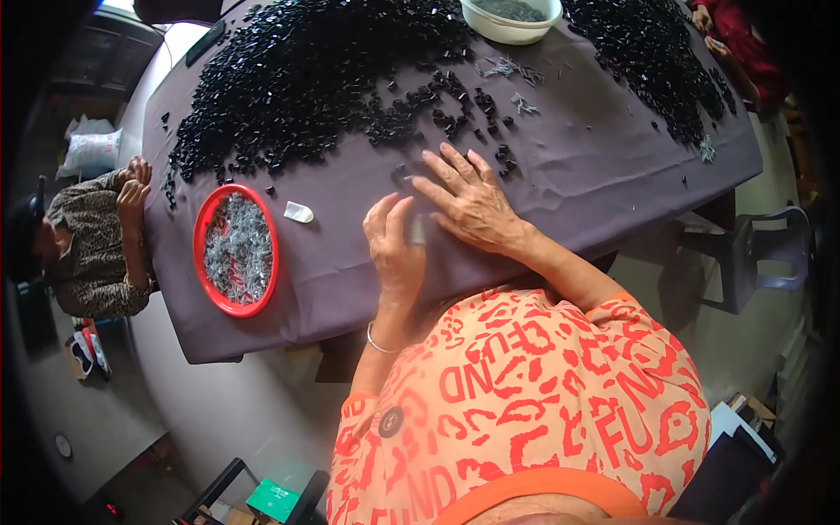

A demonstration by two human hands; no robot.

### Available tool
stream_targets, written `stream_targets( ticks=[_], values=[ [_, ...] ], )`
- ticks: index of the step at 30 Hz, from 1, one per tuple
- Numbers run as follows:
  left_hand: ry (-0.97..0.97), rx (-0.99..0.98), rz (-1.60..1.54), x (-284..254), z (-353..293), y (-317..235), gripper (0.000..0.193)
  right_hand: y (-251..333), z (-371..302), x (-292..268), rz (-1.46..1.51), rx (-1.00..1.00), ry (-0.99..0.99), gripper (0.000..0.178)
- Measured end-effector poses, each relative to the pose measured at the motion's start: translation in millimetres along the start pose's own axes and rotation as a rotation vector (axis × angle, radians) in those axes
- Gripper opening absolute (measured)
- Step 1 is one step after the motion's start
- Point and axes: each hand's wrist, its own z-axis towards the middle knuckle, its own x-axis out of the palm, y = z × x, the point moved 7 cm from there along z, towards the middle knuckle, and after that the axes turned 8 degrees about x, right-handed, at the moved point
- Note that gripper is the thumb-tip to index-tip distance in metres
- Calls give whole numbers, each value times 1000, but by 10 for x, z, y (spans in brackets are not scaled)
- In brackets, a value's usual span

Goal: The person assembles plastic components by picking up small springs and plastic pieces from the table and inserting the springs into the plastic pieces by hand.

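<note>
My right hand (477,206) lies palm down on the cloth, fingers spread, at the edge of some loose small black parts (429,105). Beneath its leading fingertips are one or two blurred dark parts (402,175). Close on its left, my left hand (394,254) is raised with bent fingers drawn toward the thumb. A pale covering seems to sit on that thumb, smeared by motion; whatever the fingers pinch, if anything, is hidden. Left of my left hand stands a red oval basket (274,254) full of small clear-grey pieces (236,249). Between them lies a small white piece (298,212).
Black parts are heaped widely over the far side of the purple-grey cloth (324,262). At the far edge stands a white basin (516,33), near scattered grey pins (507,68). One person (92,236) sits left, another (748,48) far right. A plastic stool (752,254) stands right.
</note>
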Motion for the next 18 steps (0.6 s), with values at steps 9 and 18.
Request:
stream_targets(
  ticks=[9,18],
  values=[
    [-17,-55,58,92,85,-2,35,-1051,-147,-488,92,254,-286,45],
    [398,155,194,611,108,-311,64,-490,-102,-239,122,103,-143,40]
  ],
)
